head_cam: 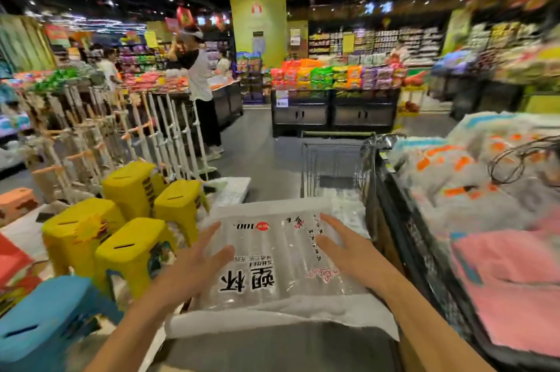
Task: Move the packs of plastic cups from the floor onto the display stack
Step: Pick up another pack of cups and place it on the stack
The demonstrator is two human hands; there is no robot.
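Observation:
A clear pack of plastic cups (272, 253) with black printed characters lies flat on top of the display stack, in the lower middle of the view. My left hand (197, 262) rests flat on its left side with fingers spread. My right hand (342, 247) lies flat on its right side, fingers apart too. Neither hand is closed around the pack. More clear packs (345, 208) show just beyond it, partly hidden.
Yellow plastic stools (130, 247) and a blue stool (45, 320) stand at the left. A dark bin of wrapped goods (485, 183) borders the right. A wire shopping cart (330, 165) stands ahead. A person (200, 92) stands by shelves further back.

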